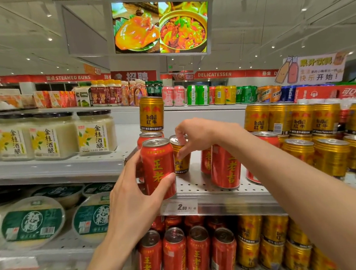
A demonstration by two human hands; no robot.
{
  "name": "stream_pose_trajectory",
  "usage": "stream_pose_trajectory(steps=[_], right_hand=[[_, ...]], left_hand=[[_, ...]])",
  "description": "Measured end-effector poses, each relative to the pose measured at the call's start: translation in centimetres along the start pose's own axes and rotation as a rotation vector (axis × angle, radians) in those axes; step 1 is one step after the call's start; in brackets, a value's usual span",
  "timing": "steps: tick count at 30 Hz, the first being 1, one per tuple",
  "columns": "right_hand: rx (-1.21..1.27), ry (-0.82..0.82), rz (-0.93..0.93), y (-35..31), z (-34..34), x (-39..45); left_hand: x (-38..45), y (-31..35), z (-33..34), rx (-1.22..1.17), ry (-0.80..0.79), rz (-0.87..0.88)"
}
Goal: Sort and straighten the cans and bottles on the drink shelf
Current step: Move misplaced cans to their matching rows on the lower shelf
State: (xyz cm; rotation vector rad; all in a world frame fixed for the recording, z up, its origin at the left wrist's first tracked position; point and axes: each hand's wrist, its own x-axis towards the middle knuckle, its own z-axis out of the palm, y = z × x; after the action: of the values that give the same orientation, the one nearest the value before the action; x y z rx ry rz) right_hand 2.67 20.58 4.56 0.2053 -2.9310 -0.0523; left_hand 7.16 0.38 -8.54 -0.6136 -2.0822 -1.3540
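Nearest the camera, the left hand [135, 194] wraps the front red can [159, 168], thumb across its right face and fingers around its left side, so the hand is grasping that can. This red can stands upright at the front edge of the perforated drink shelf [201, 186], just above the price tag [182, 207] reading 2.60.

Just right of the red can, touching or nearly touching it, stands a small gold Red Bull can [180, 156]. The right hand [196, 133] comes down on it from above, fingertips [182, 154] pinching its rim and upper side, so this hand is gripping the gold can. The right forearm [294, 167] stretches away to the right, crossing in front of other cans.

Directly behind the red can sits a second red can [150, 136], and on top of that one a taller gold Red Bull can [151, 113] is stacked upright.

To the right of the red can, beyond the small gold can, 2 more red cans [225, 165] stand on the same shelf, partly hidden by the forearm. Farther right, rows of gold cans [323, 135] fill the shelf in 2 tiers.

Below the red can, the lower shelf holds a row of red cans [185, 252] with gold cans to their right. Left of the red can, on a neighbouring shelf, stand white jars [95, 133] with black lids.
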Motion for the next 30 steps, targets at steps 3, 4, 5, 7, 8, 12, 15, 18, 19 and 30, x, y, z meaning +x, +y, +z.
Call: stream_pose_trajectory(steps=[3, 4, 5, 7, 8, 12, 15, 18, 19, 30], right_hand=[[0.043, 0.031, -0.022, 0.0, -0.2, -0.9], [0.062, 0.045, -0.026, -0.1, -0.4, -1.3], [0.081, 0.065, -0.027, 0.0, -0.7, -1.8], [0.121, 0.114, -0.022, 0.0, -1.6, -3.2], [0.146, 0.139, -0.017, 0.0, -2.0, -4.0], [0.267, 0.220, -0.019, 0.4, -3.1, -7.1], [0.334, 0.270, -0.014, 0.6, -3.1, -9.2], [0.387, 0.309, -0.005, 0.7, -3.1, -11.2], [0.404, 0.310, 0.000, 0.8, -3.0, -11.9], [0.536, 0.221, 0.086, 3.3, -0.2, -17.0]], left_hand=[[-0.1, 0.0, 0.0, 0.003, -0.004, 0.006], [-0.1, -0.1, -0.1, 0.003, -0.005, 0.009], [-0.1, -0.1, -0.1, 0.002, -0.006, 0.013], [-0.1, -0.3, 0.0, 0.005, -0.009, 0.021], [-0.1, -0.3, 0.0, 0.010, -0.012, 0.022], [0.0, -0.5, 0.3, 0.018, -0.015, 0.032], [0.2, -0.6, 0.5, 0.023, -0.020, 0.041], [0.4, -0.5, 0.8, 0.024, -0.032, 0.045], [0.5, -0.4, 1.0, 0.027, -0.036, 0.050], [2.0, 0.8, 3.1, 0.185, -0.042, 0.175]])
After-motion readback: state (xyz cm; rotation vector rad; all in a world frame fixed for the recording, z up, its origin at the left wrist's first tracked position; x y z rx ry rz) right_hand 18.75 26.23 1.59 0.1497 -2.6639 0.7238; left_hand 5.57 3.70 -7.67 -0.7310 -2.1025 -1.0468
